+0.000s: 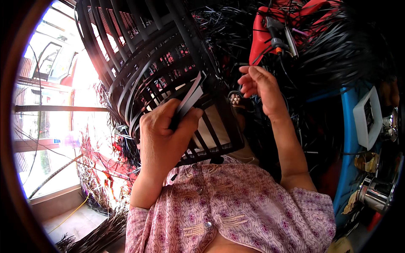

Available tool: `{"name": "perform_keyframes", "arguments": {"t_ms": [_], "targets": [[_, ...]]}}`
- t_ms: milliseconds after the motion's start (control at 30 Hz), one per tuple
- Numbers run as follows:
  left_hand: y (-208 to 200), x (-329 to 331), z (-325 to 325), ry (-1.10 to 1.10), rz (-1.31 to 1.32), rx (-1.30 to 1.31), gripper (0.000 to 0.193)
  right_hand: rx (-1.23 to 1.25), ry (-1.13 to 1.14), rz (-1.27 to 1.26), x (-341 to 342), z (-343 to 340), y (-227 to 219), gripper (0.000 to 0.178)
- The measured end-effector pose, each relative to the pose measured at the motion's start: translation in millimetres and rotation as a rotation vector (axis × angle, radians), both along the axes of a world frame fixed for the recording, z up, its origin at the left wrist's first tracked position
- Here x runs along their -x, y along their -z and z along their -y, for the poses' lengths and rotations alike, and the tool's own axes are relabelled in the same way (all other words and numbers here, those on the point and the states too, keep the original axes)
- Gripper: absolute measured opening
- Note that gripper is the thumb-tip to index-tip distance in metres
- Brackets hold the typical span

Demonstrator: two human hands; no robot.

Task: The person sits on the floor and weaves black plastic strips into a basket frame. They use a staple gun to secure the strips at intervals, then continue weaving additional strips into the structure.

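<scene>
As the left hand (pixel 164 126) clenches a flat, shiny strip (pixel 193 98) between thumb and curled fingers, over the black slatted basket (pixel 190 46), the right hand (pixel 265 88) floats to its right, fingers released and loosely bent! That basket sits right before the patterned shirt (pixel 236 194), and, far right, any lettering on the metal container (pixel 375 194) is too small to read.
</scene>
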State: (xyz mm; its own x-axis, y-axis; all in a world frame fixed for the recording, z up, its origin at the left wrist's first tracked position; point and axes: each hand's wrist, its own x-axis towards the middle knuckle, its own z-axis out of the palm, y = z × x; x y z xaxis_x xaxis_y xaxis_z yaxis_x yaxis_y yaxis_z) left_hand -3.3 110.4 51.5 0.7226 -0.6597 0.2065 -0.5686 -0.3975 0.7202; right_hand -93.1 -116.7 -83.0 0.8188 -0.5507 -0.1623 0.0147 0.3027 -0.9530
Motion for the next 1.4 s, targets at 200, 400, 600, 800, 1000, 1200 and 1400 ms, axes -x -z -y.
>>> {"name": "perform_keyframes", "arguments": {"t_ms": [200,400,600,800,1000,1200,1400], "targets": [[5.6,-8.7,1.0,0.020,0.100,-0.027,0.023,1.109,0.569,-0.262,-53.3,174.1,110.3,0.037],[2.5,-18.2,4.2,0.068,-0.003,-0.038,0.017,1.308,0.468,-0.929,-110.8,270.7,125.7,0.047],[4.1,-27.8,-9.0,0.098,-0.153,-0.030,0.025,1.169,0.250,-1.247,-155.0,317.1,149.7,0.044],[11.4,-28.3,-9.0,0.084,-0.147,0.037,0.028,1.322,0.252,-0.977,-138.8,371.8,169.8,0.055],[10.8,-32.4,-7.7,0.132,-0.065,0.022,0.022,0.811,0.291,-0.325,-73.5,333.5,74.2,0.040],[7.1,-22.7,-4.3,0.068,-0.083,0.061,0.016,0.751,0.265,0.043,30.1,150.1,-66.9,0.045],[8.1,-20.7,-5.2,0.012,-0.090,0.102,0.016,1.325,0.148,-0.386,108.9,64.6,-79.6,0.062]]}}
